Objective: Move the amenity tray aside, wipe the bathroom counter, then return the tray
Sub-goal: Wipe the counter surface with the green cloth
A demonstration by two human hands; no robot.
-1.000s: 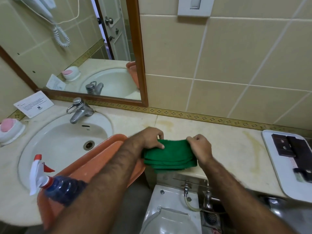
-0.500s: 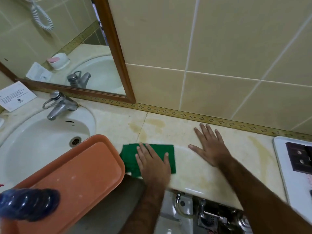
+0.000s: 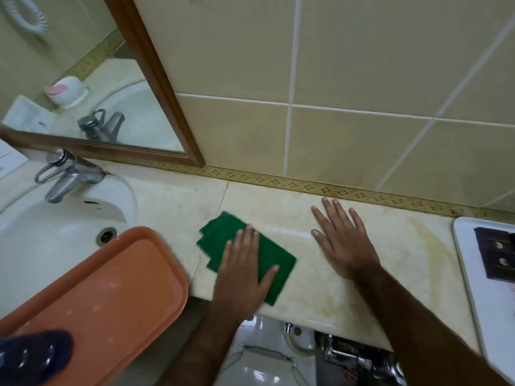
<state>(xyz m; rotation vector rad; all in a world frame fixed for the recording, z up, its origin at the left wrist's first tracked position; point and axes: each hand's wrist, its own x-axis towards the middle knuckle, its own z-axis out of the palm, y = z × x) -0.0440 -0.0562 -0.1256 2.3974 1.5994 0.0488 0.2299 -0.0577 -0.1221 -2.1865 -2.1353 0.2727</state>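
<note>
A folded green cloth [image 3: 220, 235] lies flat on the beige stone counter [image 3: 412, 280], turned at an angle. My left hand [image 3: 242, 271] presses down on it with the palm flat and the fingers spread. Just right of the cloth, my right hand [image 3: 342, 240] rests flat on the bare counter and holds nothing. At the far right edge sits a white amenity tray [image 3: 473, 291] carrying dark sachets [image 3: 496, 254], apart from both hands.
An orange tray [image 3: 111, 288] lies across the white sink [image 3: 41, 240] on the left, with a dark blue spray bottle [image 3: 30, 358] on it. A chrome faucet [image 3: 67, 174] and a mirror frame [image 3: 156, 79] stand behind. A toilet [image 3: 264, 363] is below the counter edge.
A second ago both hands held the folded cloth at the counter's front edge. The cloth now lies flat under my left hand, turned slightly. My right hand has let go and rests on the counter.
</note>
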